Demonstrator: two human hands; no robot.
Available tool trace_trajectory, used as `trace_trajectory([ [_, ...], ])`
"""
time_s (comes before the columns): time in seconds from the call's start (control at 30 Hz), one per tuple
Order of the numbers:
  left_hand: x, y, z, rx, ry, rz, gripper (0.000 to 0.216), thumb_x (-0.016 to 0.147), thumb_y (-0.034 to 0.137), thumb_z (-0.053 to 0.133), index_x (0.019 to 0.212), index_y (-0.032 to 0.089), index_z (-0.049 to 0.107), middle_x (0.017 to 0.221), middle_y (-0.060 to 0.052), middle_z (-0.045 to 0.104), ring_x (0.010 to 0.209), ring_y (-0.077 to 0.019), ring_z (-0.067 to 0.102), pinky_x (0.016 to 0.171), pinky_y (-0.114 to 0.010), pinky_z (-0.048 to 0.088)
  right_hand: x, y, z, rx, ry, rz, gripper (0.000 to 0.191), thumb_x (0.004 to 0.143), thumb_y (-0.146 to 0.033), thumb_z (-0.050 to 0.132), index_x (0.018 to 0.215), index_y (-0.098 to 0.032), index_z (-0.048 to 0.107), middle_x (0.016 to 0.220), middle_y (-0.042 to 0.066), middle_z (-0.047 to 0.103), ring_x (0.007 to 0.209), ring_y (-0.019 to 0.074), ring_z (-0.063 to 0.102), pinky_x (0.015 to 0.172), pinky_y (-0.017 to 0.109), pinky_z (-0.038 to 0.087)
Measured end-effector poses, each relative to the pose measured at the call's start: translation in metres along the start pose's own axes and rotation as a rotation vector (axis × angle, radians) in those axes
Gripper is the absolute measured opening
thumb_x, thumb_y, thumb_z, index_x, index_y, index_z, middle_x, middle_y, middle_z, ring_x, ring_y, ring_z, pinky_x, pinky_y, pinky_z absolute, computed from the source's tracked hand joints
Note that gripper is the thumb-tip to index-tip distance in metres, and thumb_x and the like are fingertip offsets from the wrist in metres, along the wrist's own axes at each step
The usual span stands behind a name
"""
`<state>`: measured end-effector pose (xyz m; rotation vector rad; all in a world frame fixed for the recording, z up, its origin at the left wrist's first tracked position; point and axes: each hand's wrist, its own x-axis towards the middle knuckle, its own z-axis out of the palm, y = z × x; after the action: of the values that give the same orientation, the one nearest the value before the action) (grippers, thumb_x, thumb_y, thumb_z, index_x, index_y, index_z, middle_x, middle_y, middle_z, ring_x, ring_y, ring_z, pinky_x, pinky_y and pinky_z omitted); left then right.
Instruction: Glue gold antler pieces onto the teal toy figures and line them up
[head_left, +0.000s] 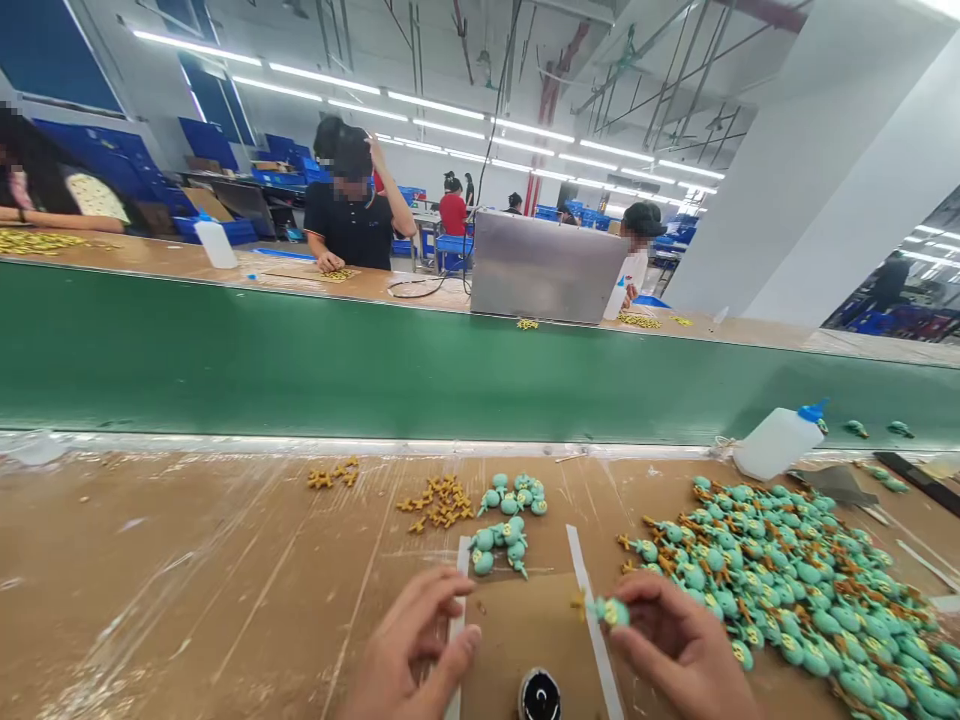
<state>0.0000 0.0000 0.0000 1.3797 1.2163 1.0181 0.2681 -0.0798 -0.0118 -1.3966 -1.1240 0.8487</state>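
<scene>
My right hand (679, 650) pinches a small teal toy figure (611, 611) with a yellow piece at its left end, just above the brown worktable (187, 590). My left hand (416, 650) rests beside a white strip (459, 600) with fingers loosely curled; nothing shows in it. A large pile of teal figures with yellow parts (795, 590) lies right of my right hand. Two small clusters of teal figures (506, 520) and a scatter of loose yellow parts (439, 500) lie ahead of my hands.
A green conveyor belt (375, 360) runs across beyond the table. A white squeeze bottle with blue cap (780, 440) lies tipped at its edge. A small black round object (538, 695) sits between my hands. People work at the far side beside a metal box (547, 265).
</scene>
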Motion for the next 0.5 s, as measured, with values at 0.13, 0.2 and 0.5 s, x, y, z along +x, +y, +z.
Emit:
trace_trajectory([
  [0.13,0.057,-0.001,-0.035,0.617,-0.015,0.199,0.037,0.082,0.043,0.054,0.099,0.022,0.078,0.126,-0.017,0.068,0.108,-0.0369,0.070,0.092,-0.054,0.059,0.036,-0.009,-0.065,-0.666,0.232,-0.098,0.041,0.085,-0.064,0.066,0.092,-0.024,0.072,0.092,0.008,0.076,0.089,0.0326,0.071,0.084,0.043,0.056],
  [0.2,0.078,-0.007,-0.045,0.832,0.006,0.294,0.039,0.084,0.036,0.048,0.103,0.019,0.077,0.123,-0.020,0.070,0.111,-0.0394,0.069,0.096,-0.059,0.057,0.052,-0.008,-0.084,-0.857,0.218,-0.105,0.040,0.086,-0.060,0.057,0.087,-0.023,0.071,0.092,0.011,0.077,0.090,0.0353,0.071,0.086,0.049,0.054],
  [0.5,0.088,-0.026,-0.048,0.924,-0.044,0.485,0.031,0.093,0.023,0.041,0.086,0.022,0.071,0.090,-0.009,0.071,0.076,-0.0260,0.073,0.072,-0.038,0.061,0.066,-0.002,-0.090,-1.021,0.133,-0.095,0.038,0.082,-0.051,0.051,0.085,-0.020,0.073,0.092,0.017,0.077,0.100,0.0450,0.067,0.089,0.061,0.048],
])
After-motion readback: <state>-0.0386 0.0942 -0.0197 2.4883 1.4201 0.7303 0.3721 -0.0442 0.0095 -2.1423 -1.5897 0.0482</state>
